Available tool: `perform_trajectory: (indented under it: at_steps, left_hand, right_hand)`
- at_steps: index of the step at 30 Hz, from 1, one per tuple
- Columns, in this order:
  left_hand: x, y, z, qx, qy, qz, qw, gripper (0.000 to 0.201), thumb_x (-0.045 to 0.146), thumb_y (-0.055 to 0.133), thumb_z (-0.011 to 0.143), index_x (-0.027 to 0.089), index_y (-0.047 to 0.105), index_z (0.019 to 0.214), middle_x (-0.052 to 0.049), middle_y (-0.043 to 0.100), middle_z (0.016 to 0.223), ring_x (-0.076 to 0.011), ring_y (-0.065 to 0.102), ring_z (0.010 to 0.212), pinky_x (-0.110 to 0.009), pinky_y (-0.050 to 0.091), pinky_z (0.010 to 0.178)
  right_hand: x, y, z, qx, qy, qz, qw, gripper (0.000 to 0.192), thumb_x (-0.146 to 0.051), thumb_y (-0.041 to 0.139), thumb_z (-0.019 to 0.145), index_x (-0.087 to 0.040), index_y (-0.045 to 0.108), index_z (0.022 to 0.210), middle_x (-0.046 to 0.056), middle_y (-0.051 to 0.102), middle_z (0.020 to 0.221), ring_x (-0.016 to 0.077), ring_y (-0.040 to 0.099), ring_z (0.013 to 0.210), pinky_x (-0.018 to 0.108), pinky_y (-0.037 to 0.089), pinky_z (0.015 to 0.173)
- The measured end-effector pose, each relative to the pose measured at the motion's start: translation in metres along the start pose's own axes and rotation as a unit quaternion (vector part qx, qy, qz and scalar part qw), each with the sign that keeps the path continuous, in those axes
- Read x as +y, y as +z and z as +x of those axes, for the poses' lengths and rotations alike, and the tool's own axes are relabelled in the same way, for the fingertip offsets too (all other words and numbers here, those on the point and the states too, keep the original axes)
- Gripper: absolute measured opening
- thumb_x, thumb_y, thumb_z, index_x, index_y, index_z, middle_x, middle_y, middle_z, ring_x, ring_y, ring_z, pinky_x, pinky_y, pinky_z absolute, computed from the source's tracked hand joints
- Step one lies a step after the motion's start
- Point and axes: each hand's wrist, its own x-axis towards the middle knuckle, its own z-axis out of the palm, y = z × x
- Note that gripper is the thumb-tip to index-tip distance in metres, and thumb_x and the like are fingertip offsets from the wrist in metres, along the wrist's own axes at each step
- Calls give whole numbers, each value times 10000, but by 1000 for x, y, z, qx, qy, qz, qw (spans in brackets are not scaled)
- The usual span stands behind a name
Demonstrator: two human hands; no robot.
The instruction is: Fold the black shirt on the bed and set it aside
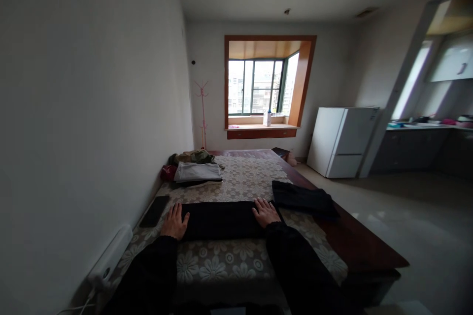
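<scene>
Black cloth lies flat under both sets of fingers: the left hand (175, 221) rests palm down, fingers spread, on the left end of a folded black garment (221, 220), and the right hand (265, 212) presses its right end the same way, fingers apart, gripping nothing. The garment sits as a long narrow band across the near part of the floral table cover (236, 179); it looks already folded lengthwise, with the shorter folds probably still to make, though the dim light hides its layers. A second dark garment (303, 199) lies by the right edge, touching the first. A phone (154, 211) lies at the left edge. Folded clothes (195, 166) are stacked toward the far left corner.
</scene>
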Motion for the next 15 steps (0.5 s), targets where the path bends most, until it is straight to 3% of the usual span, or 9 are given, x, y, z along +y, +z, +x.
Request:
perform_trajectory:
  at_steps: [4,7,11,13,15]
  left_hand:
    - [-16,-8,-13,3,-32,-48,998,706,451,379,948,27,370,1512,-227,388,1600,-326,334,1497,-426,235,1231]
    - [-30,-29,-8,-61,-91,-184,977,616,417,506,905,115,465,1440,-195,533,1494,-323,434,1435,-416,300,1197]
    - [-47,-59,10,-143,-165,-316,923,595,612,579,849,187,539,1264,-124,713,1150,-276,711,1024,-357,562,837]
    - [-51,-67,15,-158,-177,-340,910,614,718,572,806,211,567,1151,-66,722,970,-219,726,793,-300,559,645]
    - [-50,-68,18,-166,-184,-361,899,608,761,599,757,218,595,1031,-29,701,840,-190,699,677,-268,528,560]
  right_hand:
    - [1,1,1,3,3,12,1000,645,-490,277,1008,-251,277,1608,14,245,1678,224,180,1545,414,81,1237]
    - [1,1,0,3,2,16,1000,646,-493,277,1006,-249,291,1604,18,268,1672,228,183,1544,415,86,1236]
    - [1,3,0,9,1,11,1000,645,-497,264,1006,-240,315,1596,28,306,1659,234,189,1541,423,95,1236]
    - [2,4,1,12,2,9,1000,647,-499,264,1005,-238,321,1594,27,308,1657,234,188,1541,426,94,1236]
    - [2,5,2,12,0,8,1000,648,-500,268,1003,-239,321,1593,19,299,1661,230,185,1541,426,92,1237]
